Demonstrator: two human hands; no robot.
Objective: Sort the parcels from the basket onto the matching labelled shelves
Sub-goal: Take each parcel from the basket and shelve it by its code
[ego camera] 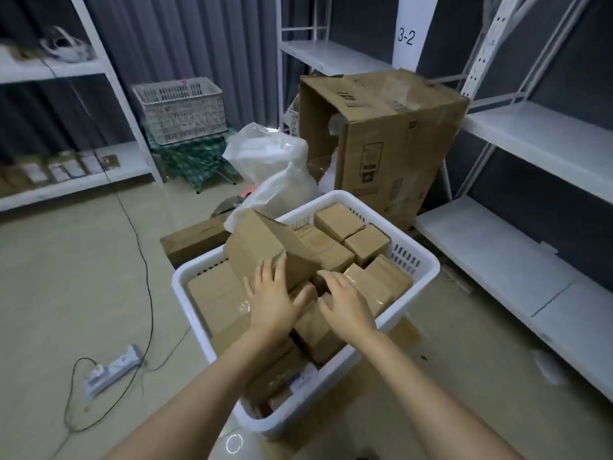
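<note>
I choose a parcel in the basket point(428, 258): my left hand point(275, 293) presses the tilted box point(262, 247) with flat fingers; my right hand point(345, 303) curls, grip unclear. Next I should lift it and read its label.

Tiled floor point(66, 260) carries power strip point(112, 368), black cable point(146, 277), big open carton point(398, 137), plastic bags point(265, 154)

A parcel storeroom is being indicated by white shelving point(530, 137), a "3-2" label point(406, 37), and cardboard parcels point(338, 219) being held in a basket point(428, 263).
</note>
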